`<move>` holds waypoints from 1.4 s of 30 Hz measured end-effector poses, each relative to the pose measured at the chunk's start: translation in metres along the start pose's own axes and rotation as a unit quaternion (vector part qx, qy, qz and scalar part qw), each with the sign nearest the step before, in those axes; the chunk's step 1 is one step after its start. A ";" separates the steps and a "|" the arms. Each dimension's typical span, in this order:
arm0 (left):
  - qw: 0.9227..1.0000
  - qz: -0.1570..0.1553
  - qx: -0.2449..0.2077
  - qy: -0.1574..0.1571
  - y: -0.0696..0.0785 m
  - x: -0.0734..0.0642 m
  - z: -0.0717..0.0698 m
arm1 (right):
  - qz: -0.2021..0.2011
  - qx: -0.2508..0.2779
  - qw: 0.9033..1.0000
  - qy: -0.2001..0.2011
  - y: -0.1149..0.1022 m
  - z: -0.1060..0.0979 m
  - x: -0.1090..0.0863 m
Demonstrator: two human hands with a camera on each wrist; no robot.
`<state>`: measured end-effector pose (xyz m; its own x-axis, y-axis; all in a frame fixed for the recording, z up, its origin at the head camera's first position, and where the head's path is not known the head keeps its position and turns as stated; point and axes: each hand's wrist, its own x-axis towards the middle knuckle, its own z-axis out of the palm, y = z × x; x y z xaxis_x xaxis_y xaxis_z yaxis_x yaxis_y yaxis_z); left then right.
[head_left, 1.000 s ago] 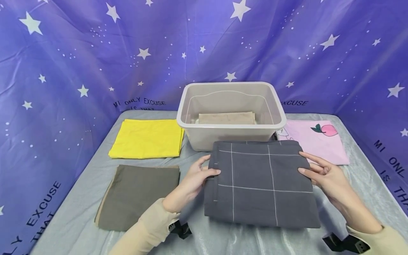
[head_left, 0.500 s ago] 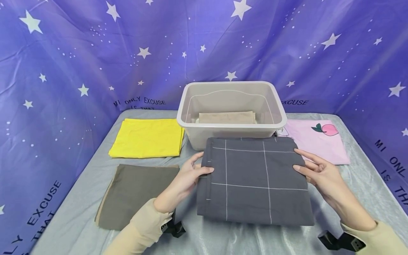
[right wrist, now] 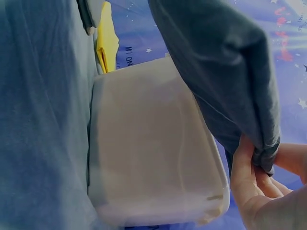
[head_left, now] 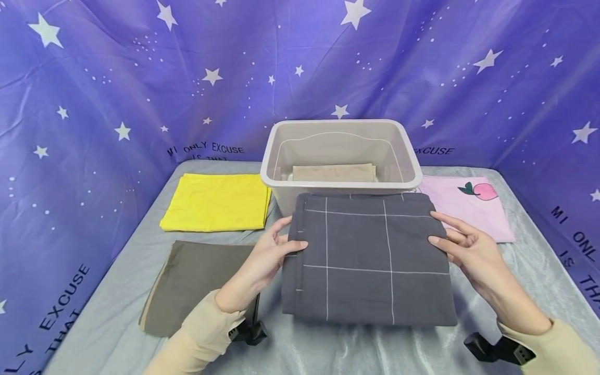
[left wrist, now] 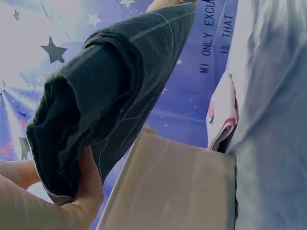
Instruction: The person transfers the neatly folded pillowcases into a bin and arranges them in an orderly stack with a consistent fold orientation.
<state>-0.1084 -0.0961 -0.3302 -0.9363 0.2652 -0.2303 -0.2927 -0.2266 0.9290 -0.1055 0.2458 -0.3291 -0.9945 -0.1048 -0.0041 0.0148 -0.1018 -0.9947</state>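
A folded dark grey cloth (head_left: 358, 260) with thin white grid lines is held up in front of the plastic bin (head_left: 342, 186). My left hand (head_left: 262, 258) pinches its left side, thumb on top and fingers underneath. On the opposite side my right hand (head_left: 473, 255) grips the edge the same way. Several thick layers of the cloth (left wrist: 91, 91) show at the folded end in the left wrist view. The right wrist view has the fingers (right wrist: 244, 167) under the cloth, beside the bin's rim. A folded beige cloth (head_left: 334, 173) lies inside the bin.
A folded yellow cloth (head_left: 215, 203) lies left of the bin, with a folded olive-grey cloth (head_left: 197, 281) nearer the front. To the right is a folded pink cloth (head_left: 464, 208) with a peach print. A purple star-patterned curtain (head_left: 187, 83) surrounds the grey-blue covered table (head_left: 117, 312).
Both hands have carried the dark grey grid cloth a little left and up, closer to the bin. It now overlaps more of the bin's front wall. The other cloths stay put.
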 end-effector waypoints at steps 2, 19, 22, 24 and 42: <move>1.000 0.007 0.000 -0.002 0.003 -0.001 0.000 | -0.010 0.003 1.000 -0.004 -0.002 0.001 0.000; 1.000 0.015 0.008 0.013 0.024 -0.002 -0.003 | -0.008 0.004 1.000 -0.002 -0.021 0.010 0.014; 1.000 0.016 -0.003 0.009 0.029 0.000 -0.004 | -0.016 0.017 1.000 -0.014 -0.024 0.010 0.018; 1.000 0.016 -0.006 0.008 0.031 0.002 -0.004 | -0.023 0.029 0.999 -0.027 -0.026 0.010 0.020; 1.000 0.011 0.019 0.018 0.054 0.025 -0.009 | 0.028 0.014 0.999 -0.027 -0.043 0.014 0.049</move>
<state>-0.1496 -0.1096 -0.2889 -0.9492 0.2263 -0.2185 -0.2641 -0.1962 0.9443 -0.1539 0.2311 -0.2854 -0.9848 -0.1650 -0.0539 0.0747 -0.1227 -0.9896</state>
